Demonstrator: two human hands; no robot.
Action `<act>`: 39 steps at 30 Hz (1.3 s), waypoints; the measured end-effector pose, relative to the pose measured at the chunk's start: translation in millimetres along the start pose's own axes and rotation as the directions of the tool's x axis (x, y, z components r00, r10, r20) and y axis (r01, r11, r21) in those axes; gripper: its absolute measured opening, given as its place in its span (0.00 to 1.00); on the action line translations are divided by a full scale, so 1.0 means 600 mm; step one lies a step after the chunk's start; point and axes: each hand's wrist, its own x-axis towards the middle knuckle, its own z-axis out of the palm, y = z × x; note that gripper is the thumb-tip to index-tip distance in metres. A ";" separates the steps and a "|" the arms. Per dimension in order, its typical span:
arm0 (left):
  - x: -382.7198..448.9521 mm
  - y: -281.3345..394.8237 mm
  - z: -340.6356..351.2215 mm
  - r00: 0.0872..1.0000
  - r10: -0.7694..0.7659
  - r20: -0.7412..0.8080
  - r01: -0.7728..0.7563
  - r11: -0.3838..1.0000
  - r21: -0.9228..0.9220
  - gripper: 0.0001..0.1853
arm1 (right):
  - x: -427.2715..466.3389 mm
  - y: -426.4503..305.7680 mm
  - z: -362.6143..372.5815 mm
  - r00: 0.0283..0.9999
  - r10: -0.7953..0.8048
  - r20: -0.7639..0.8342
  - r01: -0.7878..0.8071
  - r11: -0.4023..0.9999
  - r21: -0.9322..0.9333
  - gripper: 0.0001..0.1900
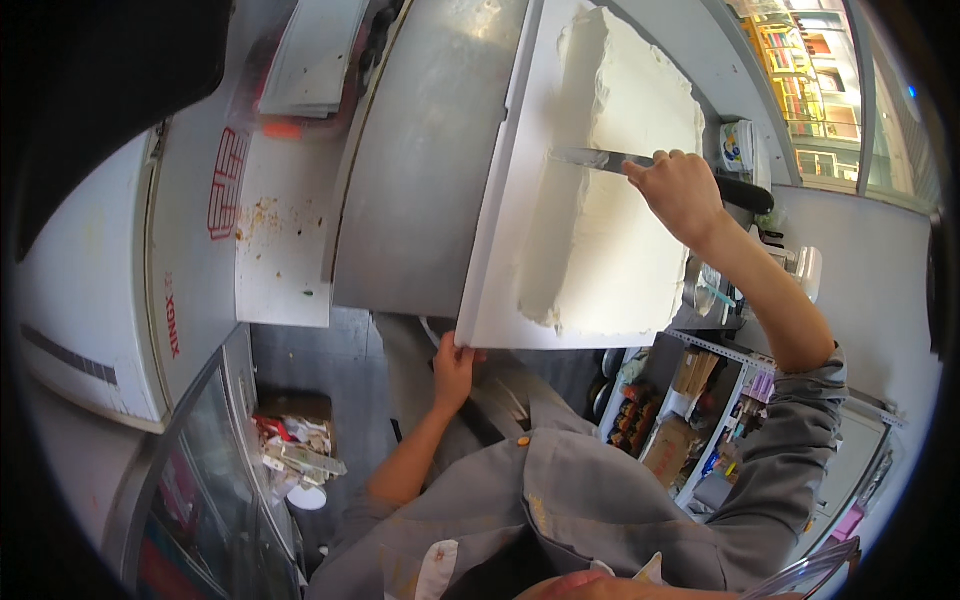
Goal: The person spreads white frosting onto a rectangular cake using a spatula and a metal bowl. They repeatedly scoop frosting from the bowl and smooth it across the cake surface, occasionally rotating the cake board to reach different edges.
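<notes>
My right hand [679, 196] is closed around a long metal spatula [589, 158] with a black handle, whose blade lies across the edge of a white cream layer [637, 247]. The cream, rough along its rim, covers much of a large white board or sheet [502, 277]. Part of it lies in shadow. My left hand [454, 369] is at the near left corner of the white board, with its fingers against the edge. What the fingers hide there cannot be seen. Under and beside the board runs a metal worktop [420, 172].
Flat white sheets [307, 60] lie on a plastic container at the upper left. Crumbs dot a white surface [281, 292]. A white tub [737, 146] stands beyond the board. Shelves with boxes [671, 450] are at the lower right, and a litter-filled box [300, 442] sits on the floor.
</notes>
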 end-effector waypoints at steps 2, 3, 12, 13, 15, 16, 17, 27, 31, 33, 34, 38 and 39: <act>0.001 -0.001 0.002 1.000 0.005 -0.001 -0.005 1.000 -0.024 0.07 | -0.029 -0.029 -0.011 0.999 -0.022 0.038 0.020 0.999 0.033 0.12; 0.001 -0.002 0.002 1.000 0.007 0.002 -0.007 0.999 -0.032 0.07 | -0.043 -0.044 -0.017 0.997 -0.025 0.069 0.024 0.999 0.027 0.12; 0.004 -0.005 0.006 0.999 0.044 0.018 -0.041 0.991 -0.126 0.08 | -0.133 -0.138 -0.059 0.972 -0.138 0.189 0.144 0.989 -0.022 0.22; 0.005 -0.005 0.006 0.999 0.047 0.008 -0.045 0.994 -0.101 0.08 | -0.140 -0.146 -0.061 0.968 -0.139 0.211 0.147 0.989 -0.022 0.22; 0.005 -0.007 0.009 0.999 0.036 -0.002 -0.036 0.994 -0.108 0.08 | -0.154 -0.162 -0.063 0.970 -0.163 0.178 0.169 0.985 -0.018 0.23; 0.005 -0.009 0.011 0.998 0.057 -0.027 -0.059 0.992 -0.107 0.08 | -0.160 -0.170 -0.065 0.967 -0.176 0.182 0.185 0.982 -0.031 0.23; 0.005 -0.010 0.013 0.997 0.064 -0.049 -0.069 0.990 -0.122 0.08 | -0.166 -0.176 -0.068 0.963 -0.203 0.177 0.210 0.977 -0.023 0.23; -0.020 -0.050 0.075 0.959 0.031 -0.282 -0.149 0.902 -0.406 0.10 | -0.187 -0.137 -0.102 0.876 -0.289 -0.387 0.264 0.957 -0.116 0.13; -0.038 -0.099 0.149 0.928 0.083 -0.363 -0.240 0.878 -0.414 0.12 | -0.195 -0.126 -0.070 0.822 -0.416 -0.389 0.376 0.910 -0.177 0.12; -0.044 -0.124 0.191 0.911 0.099 -0.400 -0.254 0.900 -0.355 0.13 | -0.205 -0.126 -0.057 0.755 -0.447 -0.479 0.381 0.894 -0.235 0.10; -0.044 -0.132 0.208 0.911 0.099 -0.401 -0.272 0.874 -0.402 0.12 | -0.211 -0.126 -0.053 0.746 -0.461 -0.480 0.389 0.887 -0.249 0.10; -0.044 -0.145 0.243 0.851 0.160 -0.500 -0.348 0.885 -0.308 0.10 | -0.229 -0.136 -0.048 0.682 -0.564 -0.466 0.447 0.826 -0.344 0.10; -0.042 -0.144 0.245 0.839 0.161 -0.519 -0.348 0.893 -0.285 0.10 | -0.230 -0.140 -0.047 0.680 -0.588 -0.438 0.460 0.808 -0.369 0.10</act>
